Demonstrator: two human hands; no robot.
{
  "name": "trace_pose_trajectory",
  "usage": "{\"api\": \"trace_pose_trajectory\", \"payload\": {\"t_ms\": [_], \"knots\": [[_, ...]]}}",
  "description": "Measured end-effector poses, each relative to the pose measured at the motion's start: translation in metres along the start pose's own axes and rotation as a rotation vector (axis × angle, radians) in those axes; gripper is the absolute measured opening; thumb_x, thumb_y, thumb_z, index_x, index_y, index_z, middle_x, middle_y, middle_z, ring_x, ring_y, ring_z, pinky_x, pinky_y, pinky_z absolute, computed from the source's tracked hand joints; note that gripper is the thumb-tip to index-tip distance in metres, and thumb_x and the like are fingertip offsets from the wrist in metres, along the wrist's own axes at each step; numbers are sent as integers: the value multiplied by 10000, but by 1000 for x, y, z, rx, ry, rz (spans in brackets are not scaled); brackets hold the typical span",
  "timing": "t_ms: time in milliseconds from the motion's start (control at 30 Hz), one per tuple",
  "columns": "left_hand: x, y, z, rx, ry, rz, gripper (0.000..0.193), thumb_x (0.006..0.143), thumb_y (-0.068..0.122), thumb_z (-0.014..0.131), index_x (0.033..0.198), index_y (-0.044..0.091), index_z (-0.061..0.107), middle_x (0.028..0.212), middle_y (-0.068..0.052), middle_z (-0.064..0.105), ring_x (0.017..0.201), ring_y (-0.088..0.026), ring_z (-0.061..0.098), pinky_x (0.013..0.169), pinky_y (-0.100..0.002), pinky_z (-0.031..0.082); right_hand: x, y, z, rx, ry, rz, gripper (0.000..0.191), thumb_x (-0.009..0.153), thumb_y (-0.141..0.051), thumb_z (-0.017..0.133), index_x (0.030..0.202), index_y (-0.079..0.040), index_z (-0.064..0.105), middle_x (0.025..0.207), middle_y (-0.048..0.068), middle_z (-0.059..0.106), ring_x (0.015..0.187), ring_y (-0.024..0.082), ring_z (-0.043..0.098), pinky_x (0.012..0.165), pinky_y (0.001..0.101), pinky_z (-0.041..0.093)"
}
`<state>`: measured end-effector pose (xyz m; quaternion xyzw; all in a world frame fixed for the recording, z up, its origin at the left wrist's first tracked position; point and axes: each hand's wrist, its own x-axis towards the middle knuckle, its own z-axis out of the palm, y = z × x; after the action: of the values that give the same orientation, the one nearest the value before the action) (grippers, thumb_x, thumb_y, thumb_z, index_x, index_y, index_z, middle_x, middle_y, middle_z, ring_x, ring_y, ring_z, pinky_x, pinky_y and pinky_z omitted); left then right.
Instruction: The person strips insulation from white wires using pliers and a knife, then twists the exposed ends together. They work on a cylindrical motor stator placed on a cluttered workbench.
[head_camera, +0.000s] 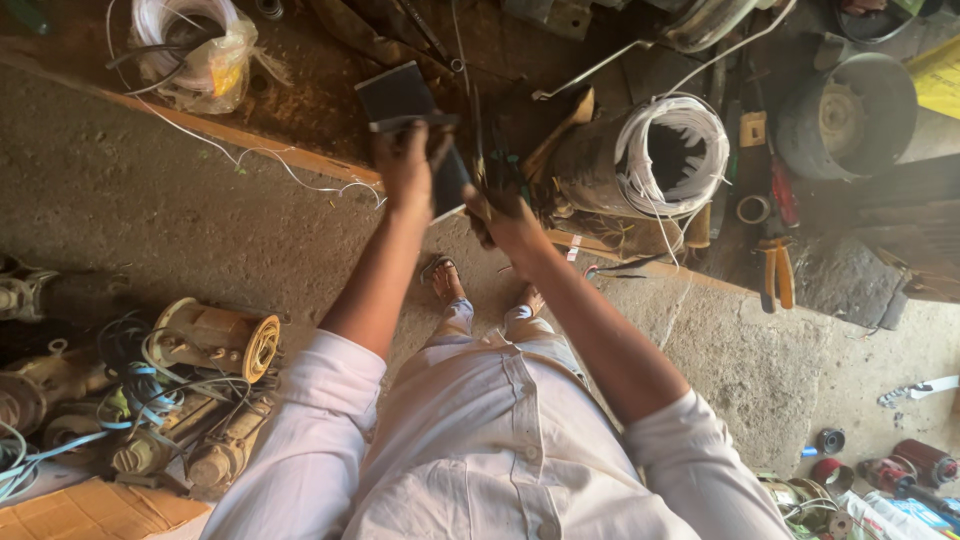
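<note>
We've got our left hand (405, 165) clamped on a dark flat sheet (398, 97), while our right hand (505, 215) grips thin dark strips (478, 140) just beside it. We'd do well to keep both steady and aligned, we reckon. Far left of the left hand, a clear bag (205, 60) with a yellow label; far right, a yellow package (940, 78).
</note>
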<state>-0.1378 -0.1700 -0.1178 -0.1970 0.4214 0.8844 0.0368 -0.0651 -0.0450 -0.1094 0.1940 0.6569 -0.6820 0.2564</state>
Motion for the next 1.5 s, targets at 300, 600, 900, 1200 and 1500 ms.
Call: {"api": "trace_pose_trajectory", "payload": {"t_ms": [300,600,900,1200,1500], "knots": [[-100,9,-44,523,-283,-97,188,930,162,698,1094,77,663,951,-3,653,844,-103,575,738,-274,463,-79,-29,-27,-477,72,-678,371,1002,-171,655,1344,-41,595,990,72,674,694,133,667,619,310,552],[-204,-52,45,558,-608,-46,193,977,225,679,1080,64,706,874,24,691,760,-57,620,676,-219,527,-206,-20,-177,-734,126,-726,165,944,-51,703,1104,-72,735,995,69,743,787,178,751,678,298,591],[-282,-186,161,559,-537,-192,193,958,248,738,963,56,718,748,44,629,624,-36,524,538,-240,444,-276,17,-312,-964,384,-1148,237,841,-8,760,1069,-61,724,1108,117,725,1096,310,680,949,416,537],[-347,-230,202,408,-503,75,163,1051,244,644,1081,85,662,839,87,584,740,8,515,638,-175,437,-280,61,-372,-467,48,-894,186,953,31,729,1135,-10,718,1150,97,748,1067,197,732,942,304,580],[-381,-231,206,415,-314,10,153,987,234,655,1009,83,649,774,64,614,550,-3,500,455,-198,420,-293,65,-377,-567,-25,-1003,217,930,28,757,1133,-34,715,1161,102,751,1077,210,746,945,316,590]]}}
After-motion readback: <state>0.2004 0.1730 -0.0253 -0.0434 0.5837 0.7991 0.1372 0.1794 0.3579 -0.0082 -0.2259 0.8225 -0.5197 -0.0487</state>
